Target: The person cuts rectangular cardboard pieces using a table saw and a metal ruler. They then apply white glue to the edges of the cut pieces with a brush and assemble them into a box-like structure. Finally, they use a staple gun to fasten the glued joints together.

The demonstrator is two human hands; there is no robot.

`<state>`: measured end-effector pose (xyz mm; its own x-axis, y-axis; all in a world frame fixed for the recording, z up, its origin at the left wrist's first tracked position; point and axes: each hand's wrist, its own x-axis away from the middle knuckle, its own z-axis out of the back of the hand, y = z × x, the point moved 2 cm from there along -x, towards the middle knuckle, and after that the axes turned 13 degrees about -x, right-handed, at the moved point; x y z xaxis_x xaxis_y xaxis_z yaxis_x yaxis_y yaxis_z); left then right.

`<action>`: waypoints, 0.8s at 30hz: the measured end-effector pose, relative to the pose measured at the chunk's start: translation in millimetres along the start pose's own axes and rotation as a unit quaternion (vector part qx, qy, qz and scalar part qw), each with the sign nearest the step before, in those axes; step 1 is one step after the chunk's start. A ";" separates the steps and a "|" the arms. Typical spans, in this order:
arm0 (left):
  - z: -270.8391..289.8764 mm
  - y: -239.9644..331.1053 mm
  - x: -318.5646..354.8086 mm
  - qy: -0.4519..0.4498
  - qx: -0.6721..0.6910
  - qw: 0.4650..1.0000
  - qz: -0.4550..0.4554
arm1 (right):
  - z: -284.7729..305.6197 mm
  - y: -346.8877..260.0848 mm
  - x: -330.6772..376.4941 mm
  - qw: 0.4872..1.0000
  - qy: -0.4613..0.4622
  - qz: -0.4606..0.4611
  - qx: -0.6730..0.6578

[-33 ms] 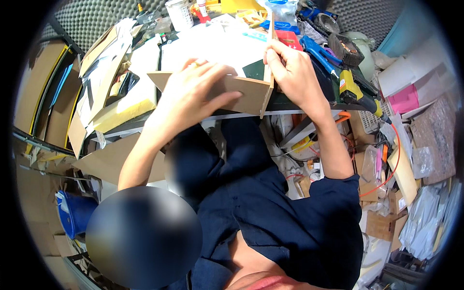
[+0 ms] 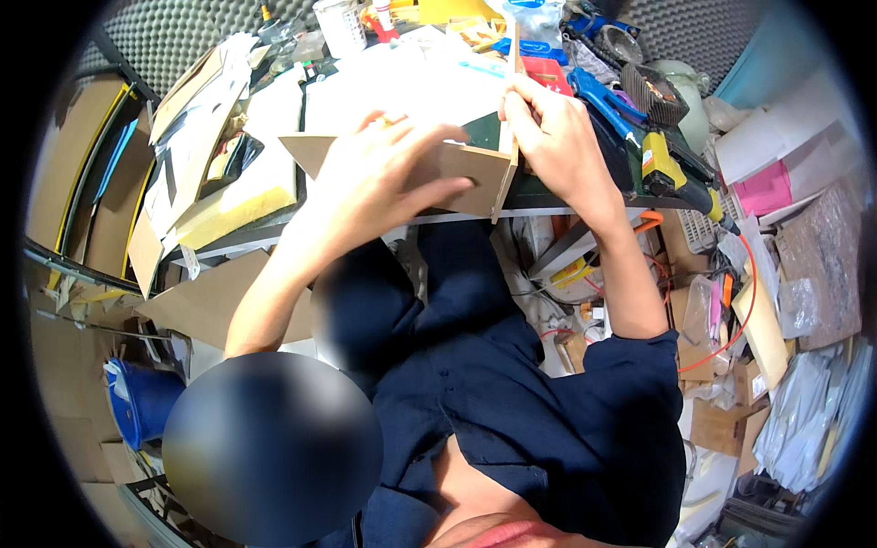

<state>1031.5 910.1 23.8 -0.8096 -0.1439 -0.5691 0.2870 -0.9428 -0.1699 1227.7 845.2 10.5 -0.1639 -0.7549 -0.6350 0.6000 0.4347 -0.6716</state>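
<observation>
A brown flat board (image 2: pixel 461 167) stands on edge at the front of the workbench. Its right end meets a second narrow board (image 2: pixel 505 178), which runs away from me at an angle; how they are joined I cannot tell. My right hand (image 2: pixel 553 132) grips the top of this second board, fingers curled and thumb pressed against it. Over the brown board, my left hand (image 2: pixel 379 183) is spread, thumb on the near side and fingers above the upper edge. It is slightly blurred, and whether it touches the board does not show.
White sheets (image 2: pixel 384 87) cover the bench's middle. Offcuts and yellow foam (image 2: pixel 242 205) lie left; a blue tool (image 2: pixel 603 100) and a yellow-black air tool (image 2: pixel 671 169) with red hose lie right. A blue bucket (image 2: pixel 142 402) stands lower left, boxes and wrapping at right.
My left hand has moved slightly right along the brown board, its fingers and thumb reaching further. My right hand and both boards look unmoved.
</observation>
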 end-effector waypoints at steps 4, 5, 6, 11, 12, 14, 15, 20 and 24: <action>-13.0 19.9 -11.8 0.045 0.077 0.996 0.020 | -0.1 -1.8 1.2 1.000 0.005 -0.022 -0.004; -15.0 22.3 -13.4 0.046 0.101 0.993 0.031 | -0.1 -2.0 1.9 1.000 0.005 -0.029 0.002; -14.9 24.7 -14.4 0.081 0.090 0.993 0.012 | -0.6 -1.4 2.3 0.999 0.006 -0.035 0.009; -16.8 26.6 -15.0 0.098 0.080 0.992 0.014 | -4.4 3.2 19.1 0.997 0.059 -0.039 -0.043; -17.5 27.0 -14.2 0.092 0.080 0.992 0.015 | -6.4 4.8 29.0 0.992 0.085 -0.049 -0.074; -18.7 26.3 -13.5 0.095 0.091 0.991 0.019 | -6.3 7.1 56.8 0.982 0.094 -0.098 -0.130; -19.3 25.9 -13.0 0.093 0.095 0.991 0.022 | -9.7 8.1 71.6 0.976 0.118 -0.100 -0.153; -21.9 23.2 -16.0 0.130 0.068 0.989 0.001 | -42.4 20.0 131.1 0.952 0.145 -0.149 -0.223; -20.1 24.3 -14.0 0.101 0.077 0.992 0.005 | -66.2 29.6 140.4 0.911 0.156 -0.161 -0.346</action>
<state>1060.1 895.3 11.5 -0.6833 -0.1048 -0.7225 0.2004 -0.9786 -0.0476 1170.5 784.6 -123.8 -0.5233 -0.7689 -0.3673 -0.1392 0.5024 -0.8534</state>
